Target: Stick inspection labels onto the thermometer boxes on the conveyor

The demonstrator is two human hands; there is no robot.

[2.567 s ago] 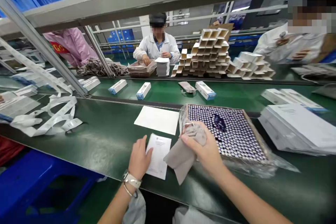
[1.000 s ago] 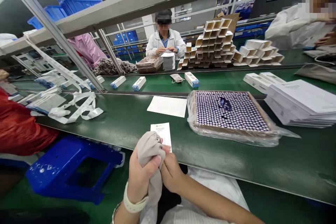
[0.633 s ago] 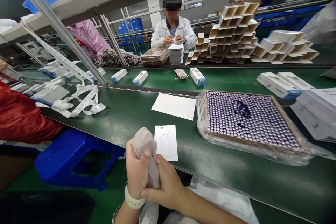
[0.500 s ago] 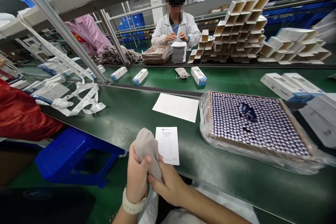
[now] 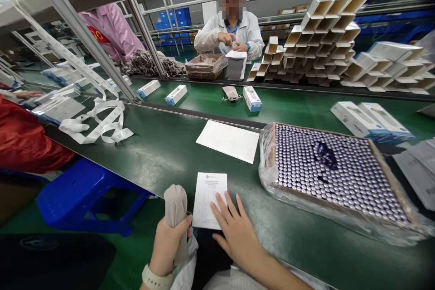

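My left hand (image 5: 166,244) has its fingers closed around the grey cloth pouch (image 5: 175,204), held upright just left of the printed leaflet (image 5: 207,195) at the near edge of the worktop (image 5: 163,145). My right hand (image 5: 238,231) is open, palm down, fingers spread over the leaflet's lower right part; it grips nothing. Beyond the leaflet I see a blank white sheet (image 5: 227,141) lying flat.

To the right, the wide cardboard tray (image 5: 340,204) of what look like batteries, loosely wrapped in clear plastic (image 5: 268,186), takes up much of the surface and sits between my right hand and the papers (image 5: 421,167) at the right edge. On the left lies a tangled white ribbon (image 5: 73,131), with a slanted metal post (image 5: 81,36) rising behind it and cutting across my view. A red sleeve (image 5: 27,136) is at the far left, above a blue stool (image 5: 78,199).

Across the green conveyor belt (image 5: 288,104), which carries small printed boxes (image 5: 252,99) and a small drawstring pouch (image 5: 231,94), a person in a white coat (image 5: 210,36) works beside stacked open cartons (image 5: 319,50).
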